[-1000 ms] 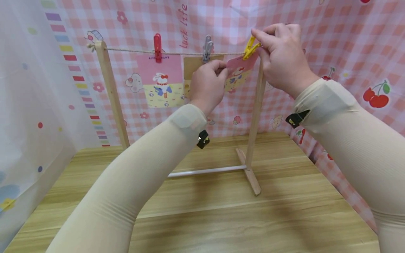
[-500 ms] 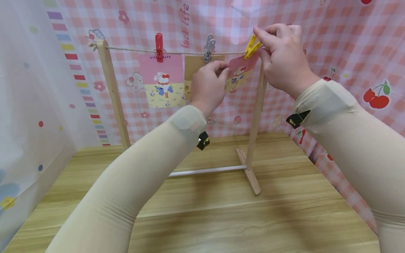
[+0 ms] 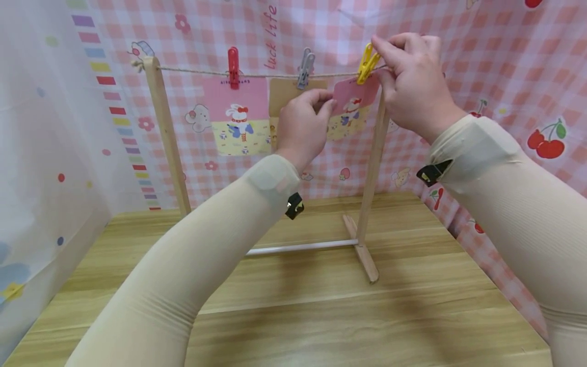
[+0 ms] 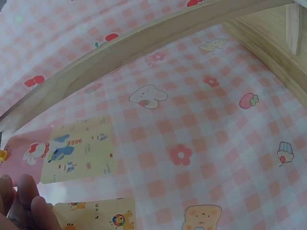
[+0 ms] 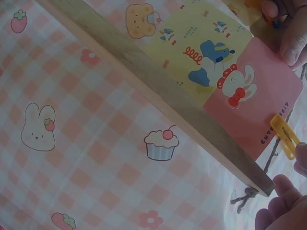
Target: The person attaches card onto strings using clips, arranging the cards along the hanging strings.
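Note:
Three clothes pegs sit along a twine line (image 3: 192,71): red (image 3: 234,69), grey (image 3: 305,69) and yellow (image 3: 367,63). Under the yellow peg hangs a pink and yellow rabbit card (image 3: 353,97). My left hand (image 3: 302,125) pinches that card's left edge between thumb and forefinger. The thumb and forefinger of my right hand (image 3: 415,81) are spread around the yellow peg's handles; in the right wrist view the thumb (image 5: 284,189) stands off the peg. Behind my left hand is a brown-topped card (image 3: 282,94), partly hidden. A matching rabbit card (image 3: 236,107) hangs from the red peg.
Wooden posts, left (image 3: 165,132) and right (image 3: 373,153), carry the line. A white rod (image 3: 302,247) joins them low down, near the right foot (image 3: 367,262). The frame stands on a wood-grain table (image 3: 293,316), before a pink checked curtain (image 3: 257,178).
The yellow peg has turned more upright, and the card under it faces more forward. My right fingers have shifted slightly up and right. My left hand keeps hold of the card's edge.

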The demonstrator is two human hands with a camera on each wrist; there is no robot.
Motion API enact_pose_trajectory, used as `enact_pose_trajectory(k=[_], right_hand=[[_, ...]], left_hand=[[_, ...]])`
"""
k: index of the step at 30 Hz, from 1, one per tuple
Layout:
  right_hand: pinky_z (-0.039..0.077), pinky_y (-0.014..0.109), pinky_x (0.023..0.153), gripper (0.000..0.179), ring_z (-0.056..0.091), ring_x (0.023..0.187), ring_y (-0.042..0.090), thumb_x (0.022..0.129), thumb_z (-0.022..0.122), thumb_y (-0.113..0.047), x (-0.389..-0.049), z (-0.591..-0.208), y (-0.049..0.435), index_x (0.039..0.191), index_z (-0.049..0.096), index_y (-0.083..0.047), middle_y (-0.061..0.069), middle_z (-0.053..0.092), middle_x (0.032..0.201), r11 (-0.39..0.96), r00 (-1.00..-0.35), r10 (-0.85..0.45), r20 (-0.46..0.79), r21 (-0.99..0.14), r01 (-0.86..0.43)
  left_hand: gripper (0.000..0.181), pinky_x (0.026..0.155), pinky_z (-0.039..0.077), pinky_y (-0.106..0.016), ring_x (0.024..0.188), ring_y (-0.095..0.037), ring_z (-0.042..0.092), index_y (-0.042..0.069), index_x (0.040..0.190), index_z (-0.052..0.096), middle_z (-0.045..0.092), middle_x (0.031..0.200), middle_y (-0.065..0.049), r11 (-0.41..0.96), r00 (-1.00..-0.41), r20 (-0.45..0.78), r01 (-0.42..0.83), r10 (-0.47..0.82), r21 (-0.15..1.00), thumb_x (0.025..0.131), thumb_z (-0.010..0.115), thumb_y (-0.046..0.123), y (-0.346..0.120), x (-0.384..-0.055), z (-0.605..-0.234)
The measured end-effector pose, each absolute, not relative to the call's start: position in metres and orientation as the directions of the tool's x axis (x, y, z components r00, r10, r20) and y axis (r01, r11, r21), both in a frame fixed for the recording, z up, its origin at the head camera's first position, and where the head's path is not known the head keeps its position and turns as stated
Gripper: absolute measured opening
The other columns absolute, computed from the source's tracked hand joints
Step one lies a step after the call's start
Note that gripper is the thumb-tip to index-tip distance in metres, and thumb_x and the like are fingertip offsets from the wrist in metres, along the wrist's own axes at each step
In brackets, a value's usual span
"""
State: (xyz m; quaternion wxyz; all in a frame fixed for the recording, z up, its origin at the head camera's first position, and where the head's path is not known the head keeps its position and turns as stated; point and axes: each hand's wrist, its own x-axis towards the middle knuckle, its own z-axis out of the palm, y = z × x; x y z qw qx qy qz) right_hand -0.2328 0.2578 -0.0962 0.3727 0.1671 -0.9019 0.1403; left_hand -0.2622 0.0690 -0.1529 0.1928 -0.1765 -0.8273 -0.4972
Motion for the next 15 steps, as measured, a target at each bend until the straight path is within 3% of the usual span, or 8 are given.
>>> enact_pose_trajectory(k=[15], right_hand=[[0.02,0.048,0.12,0.049,0.036,0.144,0.036,0.109,0.05,-0.012,-0.2355,-0.0992,0.262,0.158,0.046,-0.009,0.022,0.051,0.151,0.889,-0.622,-0.211,0.754,-0.116,-0.442]], left_hand=[[0.03,0.082,0.055,-0.021,0.099,-0.001,0.067,0.028,0.135,0.069,0.076,0.121,0.013,0.43,-0.874,0.471,0.474,0.123,0.768,0.106,0.062,0.037,0.0675,-0.2545,-0.1544]])
